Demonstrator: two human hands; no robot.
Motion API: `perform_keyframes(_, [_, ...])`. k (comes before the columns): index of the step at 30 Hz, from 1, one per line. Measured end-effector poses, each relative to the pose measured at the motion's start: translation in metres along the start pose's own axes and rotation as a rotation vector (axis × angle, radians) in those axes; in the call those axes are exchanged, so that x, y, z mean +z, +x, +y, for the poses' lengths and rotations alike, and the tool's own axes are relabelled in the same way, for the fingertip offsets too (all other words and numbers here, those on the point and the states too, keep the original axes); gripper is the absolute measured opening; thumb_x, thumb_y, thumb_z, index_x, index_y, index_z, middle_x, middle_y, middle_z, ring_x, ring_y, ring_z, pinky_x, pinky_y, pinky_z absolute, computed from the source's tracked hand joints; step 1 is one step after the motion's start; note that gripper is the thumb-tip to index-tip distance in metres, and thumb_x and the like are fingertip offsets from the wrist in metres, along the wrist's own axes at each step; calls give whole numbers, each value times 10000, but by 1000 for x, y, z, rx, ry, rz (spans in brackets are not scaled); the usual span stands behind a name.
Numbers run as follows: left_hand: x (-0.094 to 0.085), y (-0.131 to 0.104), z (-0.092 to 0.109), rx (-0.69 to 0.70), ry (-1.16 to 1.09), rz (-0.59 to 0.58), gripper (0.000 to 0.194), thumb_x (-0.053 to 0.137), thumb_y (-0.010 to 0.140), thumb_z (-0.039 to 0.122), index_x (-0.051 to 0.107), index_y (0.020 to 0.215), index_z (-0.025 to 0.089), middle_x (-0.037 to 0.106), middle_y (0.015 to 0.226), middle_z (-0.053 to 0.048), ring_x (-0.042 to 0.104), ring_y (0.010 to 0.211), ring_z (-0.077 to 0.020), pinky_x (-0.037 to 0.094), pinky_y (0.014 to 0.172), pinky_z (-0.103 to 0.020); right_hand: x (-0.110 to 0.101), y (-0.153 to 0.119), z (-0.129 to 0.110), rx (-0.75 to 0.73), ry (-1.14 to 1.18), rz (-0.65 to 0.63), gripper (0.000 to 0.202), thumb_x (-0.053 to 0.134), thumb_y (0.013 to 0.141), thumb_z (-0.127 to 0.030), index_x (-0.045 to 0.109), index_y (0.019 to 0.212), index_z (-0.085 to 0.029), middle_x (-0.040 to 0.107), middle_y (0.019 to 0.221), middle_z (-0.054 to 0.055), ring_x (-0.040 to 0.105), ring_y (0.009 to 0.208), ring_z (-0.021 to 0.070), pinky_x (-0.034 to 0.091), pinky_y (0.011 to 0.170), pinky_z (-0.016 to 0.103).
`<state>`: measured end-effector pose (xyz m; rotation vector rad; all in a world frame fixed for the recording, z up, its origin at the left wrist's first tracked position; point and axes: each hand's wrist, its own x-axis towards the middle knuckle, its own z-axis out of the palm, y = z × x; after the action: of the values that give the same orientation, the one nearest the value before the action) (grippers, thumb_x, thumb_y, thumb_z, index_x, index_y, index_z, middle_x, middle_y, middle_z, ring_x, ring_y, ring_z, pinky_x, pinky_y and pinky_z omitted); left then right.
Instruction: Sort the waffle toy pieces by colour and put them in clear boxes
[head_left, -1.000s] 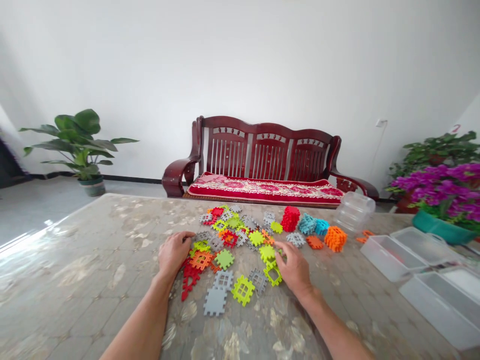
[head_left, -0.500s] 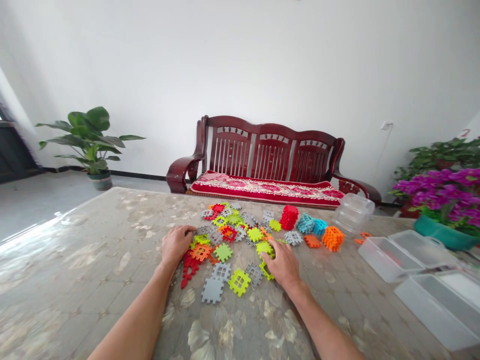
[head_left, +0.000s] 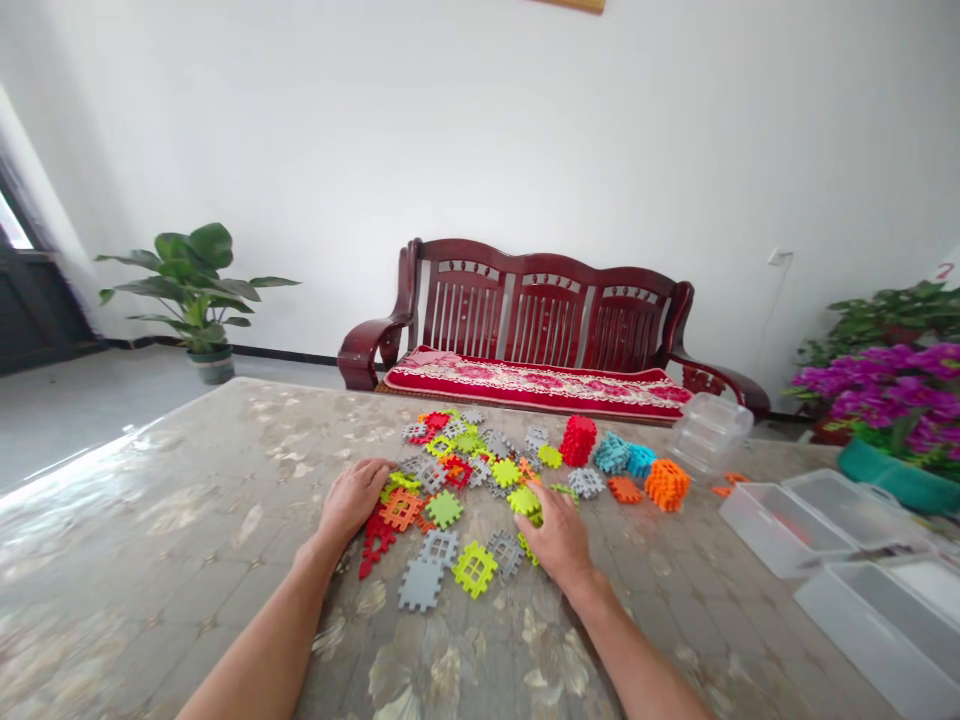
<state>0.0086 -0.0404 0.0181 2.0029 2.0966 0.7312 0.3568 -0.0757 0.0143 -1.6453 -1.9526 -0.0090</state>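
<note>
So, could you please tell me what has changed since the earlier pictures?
The right hand has moved left over the lime pieces, now mostly hiding the lime frame; whether it grips one is unclear. The left hand stays by the left edge of the pile; the red stack and orange stack stay put.

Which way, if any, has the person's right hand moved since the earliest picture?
Yes: the right hand has moved left, away from the orange stack, and now covers more of the lime-green frame.

A home living room, with carved wooden sofa [head_left: 551,315], cushioned seat [head_left: 540,383] and potted plant [head_left: 195,285].
</note>
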Motion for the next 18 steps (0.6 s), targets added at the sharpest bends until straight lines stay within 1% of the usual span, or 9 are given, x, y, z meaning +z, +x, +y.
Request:
perform_keyframes(4, [1,0,0,24,3,-27,398,367,923,372,701,1123,291,655,1289,-14,568,1213,-187,373,1083,-319,4,0,2,-51,111,18,388,614,829,-305,646,1206,-225,693,1165,80,607,1091,264,475,956,400])
perform_keyframes(8, [1,-1,4,33,18,-48,375,423,909,404,687,1155,304,616,1343,-18,537,1253,-213,342,1105,-371,5,3,2,-168,281,6,331,527,897,-317,658,1186,-220,683,1196,84,613,1128,229,482,990,391])
perform_keyframes(10, [1,-2,6,36,26,-50,363,447,905,402,682,1167,313,610,1354,-17,532,1259,-217,335,1108,-376,5,6,3,-190,313,43,315,478,929,-324,671,1159,-225,686,1185,87,616,1121,220,487,985,392])
perform_keyframes(13, [2,-3,9,52,37,-53,352,432,920,366,685,1159,315,612,1353,-18,535,1261,-206,330,1109,-373,4,10,9,-158,252,139,333,419,956,-322,679,1136,-217,689,1168,89,603,1118,218,461,1009,410])
perform_keyframes(15, [3,-3,10,65,42,-61,356,410,931,345,685,1155,308,612,1356,-23,534,1268,-196,324,1116,-371,5,12,13,-118,175,187,354,406,955,-324,672,1153,-201,676,1196,96,581,1145,231,430,1034,436])
perform_keyframes(17, [3,-3,11,82,33,-67,374,380,945,343,681,1161,297,607,1367,-27,527,1281,-192,316,1125,-373,7,13,16,-76,119,194,369,410,947,-334,664,1172,-189,659,1232,105,562,1176,249,412,1045,452])
perform_keyframes(18, [4,-4,12,89,20,-68,386,363,951,347,679,1167,292,607,1369,-28,524,1286,-191,314,1129,-374,9,13,16,-60,115,176,375,404,948,-337,664,1172,-187,661,1230,105,566,1172,249,415,1041,447])
